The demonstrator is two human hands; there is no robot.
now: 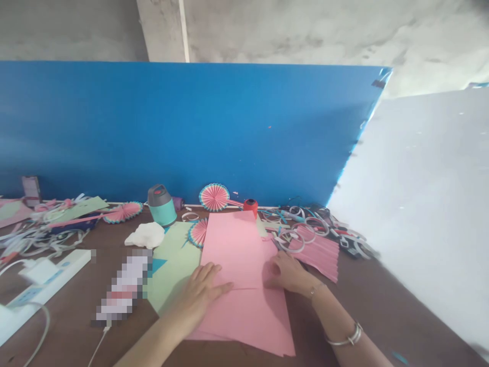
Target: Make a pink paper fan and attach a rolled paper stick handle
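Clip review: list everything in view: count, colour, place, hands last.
paper sheets: at least two, pink, centre
green paper: several, pale green, left
paper fans: three, pink and teal, centre and left
pleated paper: one, pink, right
bottle: one, teal and grey, back
small item: one, purple, behind bottle
container: one, red, back centre
crumpled wad: one, white, left
power strip: one, white, left
pixelated item: one, pale, left
loops: uncountable, mostly white, both sides
table: one, brown, below
panel: one, blue, behind
wall: one, white, right
bracelets: at least two, silver, right arm
left hand: one, bare, on sheets
right hand: one, bare, on their right side
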